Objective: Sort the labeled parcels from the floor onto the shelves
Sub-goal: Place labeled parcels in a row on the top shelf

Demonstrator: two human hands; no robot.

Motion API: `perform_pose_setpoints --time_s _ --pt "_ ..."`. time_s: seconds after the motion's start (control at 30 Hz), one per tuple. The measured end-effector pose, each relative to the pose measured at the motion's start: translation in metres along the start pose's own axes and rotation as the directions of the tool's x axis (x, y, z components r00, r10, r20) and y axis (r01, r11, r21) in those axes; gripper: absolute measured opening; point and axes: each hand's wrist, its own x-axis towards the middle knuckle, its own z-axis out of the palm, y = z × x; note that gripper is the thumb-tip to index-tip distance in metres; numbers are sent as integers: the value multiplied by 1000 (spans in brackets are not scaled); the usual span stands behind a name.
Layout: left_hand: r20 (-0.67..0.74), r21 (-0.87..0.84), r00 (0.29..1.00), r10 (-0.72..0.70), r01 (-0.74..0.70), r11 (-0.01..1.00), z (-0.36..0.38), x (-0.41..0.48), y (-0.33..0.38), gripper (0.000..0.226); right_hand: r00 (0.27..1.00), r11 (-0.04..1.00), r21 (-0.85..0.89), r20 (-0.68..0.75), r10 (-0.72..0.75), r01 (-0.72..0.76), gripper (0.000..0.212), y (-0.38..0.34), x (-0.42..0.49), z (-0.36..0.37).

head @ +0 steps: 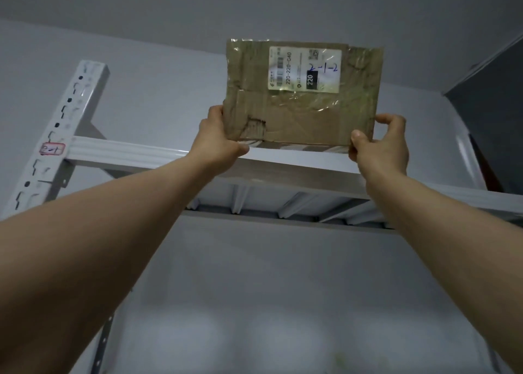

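Head view, tilted upward: a flat, rectangular parcel of brown cardboard is held upright above the front edge of the top shelf. Its lower edge lies just over that edge; whether it touches cannot be told. The cardboard is creased and wrapped in glossy, wrinkled clear tape. A ragged tear near the lower left corner exposes the corrugated layer.

A pale shipping label is stuck to the upper part of the facing side. It is printed with "220-220-C40" and a white "220" on a black block, and "2-1-2" is handwritten on it in blue.

The left grip is clamped on the parcel's lower left corner, with the thumb along the bottom edge. The right grip is clamped on the lower right corner, the thumb pressed on the front face and the fingers curled behind.

The shelf is made of white painted metal, with a ridged front beam and ribbed stiffeners underneath. A slotted, perforated upright post is seen at the left, carrying a small tag marked "2-1" in a red outline. A smooth grey wall and ceiling are seen behind.
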Motion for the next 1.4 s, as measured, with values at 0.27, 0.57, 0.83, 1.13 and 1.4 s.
perform_pose_setpoints --time_s 0.27,0.57,0.83,1.13,1.4 --pt "77 379 995 -66 32 925 58 32 -22 42 996 962 -262 20 88 -80 32 67 38 10" --pt "-68 578 986 -152 163 800 82 42 -24 18 994 832 -555 77 76 -21 8 96 48 14" --pt "11 612 988 -151 113 782 73 36 -24 29 990 779 -622 144 10 82 22 102 33 9" --pt "-93 575 968 234 -140 806 82 -41 -35 56 982 857 -482 130 -138 184 19 85 -34 -3" --pt "282 654 844 456 -517 552 93 -115 -31 54 897 848 -367 368 -245 382 5 84 -141 -31"
